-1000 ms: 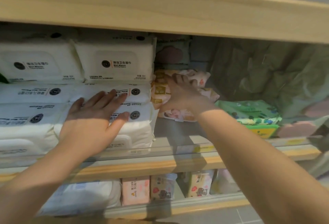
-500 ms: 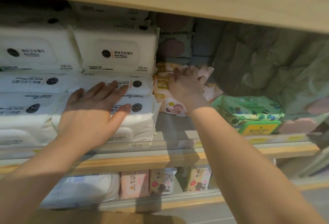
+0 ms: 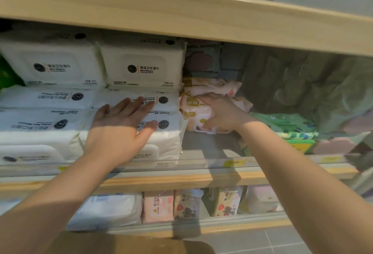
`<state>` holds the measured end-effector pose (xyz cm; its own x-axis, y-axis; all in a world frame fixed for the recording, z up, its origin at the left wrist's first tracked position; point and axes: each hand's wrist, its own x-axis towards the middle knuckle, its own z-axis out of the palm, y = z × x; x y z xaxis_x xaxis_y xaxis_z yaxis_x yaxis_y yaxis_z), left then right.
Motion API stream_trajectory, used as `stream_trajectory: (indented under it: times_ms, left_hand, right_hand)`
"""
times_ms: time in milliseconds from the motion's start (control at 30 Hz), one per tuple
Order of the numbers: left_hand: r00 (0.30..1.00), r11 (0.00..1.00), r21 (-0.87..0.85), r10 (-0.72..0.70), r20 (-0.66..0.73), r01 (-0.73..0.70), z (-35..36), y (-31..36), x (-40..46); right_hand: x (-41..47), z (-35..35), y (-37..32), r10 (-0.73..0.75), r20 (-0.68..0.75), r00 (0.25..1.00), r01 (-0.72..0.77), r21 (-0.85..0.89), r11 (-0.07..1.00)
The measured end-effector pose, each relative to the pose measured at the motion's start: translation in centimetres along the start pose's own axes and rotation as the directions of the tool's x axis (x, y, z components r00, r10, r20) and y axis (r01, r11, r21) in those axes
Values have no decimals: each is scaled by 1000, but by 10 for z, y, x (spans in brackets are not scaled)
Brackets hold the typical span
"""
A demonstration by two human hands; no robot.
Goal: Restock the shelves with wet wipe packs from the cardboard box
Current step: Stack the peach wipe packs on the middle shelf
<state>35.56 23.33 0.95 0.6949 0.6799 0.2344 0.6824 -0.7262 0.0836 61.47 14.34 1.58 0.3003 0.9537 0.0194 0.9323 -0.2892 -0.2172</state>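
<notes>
My left hand (image 3: 119, 130) lies flat at centre-left of the frame, fingers (image 3: 141, 104) straight and spread, pressing down on the stack of white wipe packs (image 3: 165, 138) and holding nothing. Good, that steadies the stack so it doesn't slump into the gap.

Over in the middle, my right hand (image 3: 220, 112) is on the pink wipe packs (image 3: 193, 112), fingers bent over the top and front of the pile. It looks like a hold on the upper pack, though from here I can't see the fingertips clearly enough to be sure of a full grip. The pile sits deep on the shelf (image 3: 210, 146), just beside the white stack, touching or nearly so, with bare shelf in front of it.

The step, I reckon, is squaring this pink pile up. To do it well, I want even pressure across the soft pack, not a pinch at one corner, since the film will crumple and the pile looks uneven already. Slide it flush against the white stack, edges lined up.

To the right, a green pack (image 3: 290, 126) lies apart from the pile. The cardboard box (image 3: 129, 243), I think, is that brown edge at the bottom of the frame.
</notes>
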Motion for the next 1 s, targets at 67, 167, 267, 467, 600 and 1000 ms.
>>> stream_trajectory:
  times_ms: [67,167,267,467,600,1000]
  left_hand:
    - [1000,1000,-2,-2,-6,2,1,0,0]
    - [1000,1000,5,-5,-10,5,2,0,1]
    - [1000,1000,10,-4,-5,4,1,1,1]
    - [999,998,-56,32,31,-30,-3,-2,0]
    - [989,976,-201,62,-134,-88,-14,0,-51]
    - [932,970,-244,109,345,-22,53,-46,-323]
  right_hand:
    - [5,-1,5,-32,40,999,31,24,999]
    - [12,2,4,-50,59,997,47,43,998]
    - [13,4,-1,-46,84,995,49,-33,998]
    - [-20,-16,-31,6,-30,1000,-6,11,1000]
    - [-86,-24,-55,61,4,998,-61,38,997]
    - [-304,74,-138,-25,184,983,-4,155,988]
